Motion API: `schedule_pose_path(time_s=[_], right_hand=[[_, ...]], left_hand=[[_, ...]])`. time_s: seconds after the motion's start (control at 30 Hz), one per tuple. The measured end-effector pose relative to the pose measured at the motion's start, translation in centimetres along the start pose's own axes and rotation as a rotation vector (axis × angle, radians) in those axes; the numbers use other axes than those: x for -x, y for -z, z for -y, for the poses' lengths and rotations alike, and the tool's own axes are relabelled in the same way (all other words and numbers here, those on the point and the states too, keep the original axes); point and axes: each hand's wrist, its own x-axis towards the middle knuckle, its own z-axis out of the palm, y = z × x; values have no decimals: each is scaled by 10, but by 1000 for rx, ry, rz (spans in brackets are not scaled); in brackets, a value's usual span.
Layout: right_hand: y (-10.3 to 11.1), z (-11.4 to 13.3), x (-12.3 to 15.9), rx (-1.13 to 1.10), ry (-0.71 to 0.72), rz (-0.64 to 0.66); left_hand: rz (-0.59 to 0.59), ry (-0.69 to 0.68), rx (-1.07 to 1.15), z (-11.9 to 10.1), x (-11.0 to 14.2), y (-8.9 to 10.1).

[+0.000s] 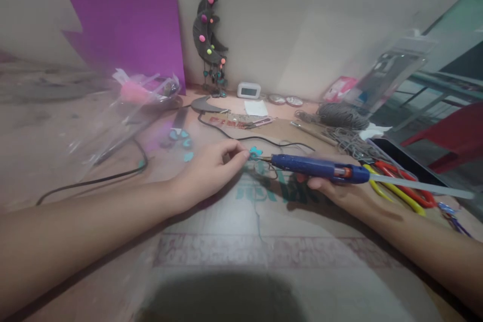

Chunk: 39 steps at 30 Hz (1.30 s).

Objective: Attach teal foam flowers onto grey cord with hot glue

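Observation:
My left hand (222, 166) pinches a small teal cut-out piece (256, 151) between thumb and fingertips, above the middle of the table. In my right hand (324, 188) is a blue hot glue gun (305, 163), its metal tip pointing left at the teal piece, touching it or very close. A translucent glue stick (422, 186) sticks out of the gun's back end. Below the hands a thin thread (258, 221) trails over the printed board. Several more teal pieces (184, 140) lie left of my left hand.
A black cord (264, 139) crosses behind the hands. Scissors with red handles (411, 186) and yellow-handled pliers (400, 196) lie at the right, near grey yarn (341, 116). A small digital clock (249, 90) and a grey felt crescent (207, 105) stand further back. Plastic bags (113, 121) spread at left.

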Motion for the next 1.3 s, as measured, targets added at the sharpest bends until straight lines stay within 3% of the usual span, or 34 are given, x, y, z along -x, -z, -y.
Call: schedule_pose_path(time_s=[0.27,1.3], right_hand=[[-5,-15,2,73,3,-36],[-4,-5,-4,51,20,-54]], left_hand=[[4,5,-12,-6,1,1],[20,9,2,-4,1,1]])
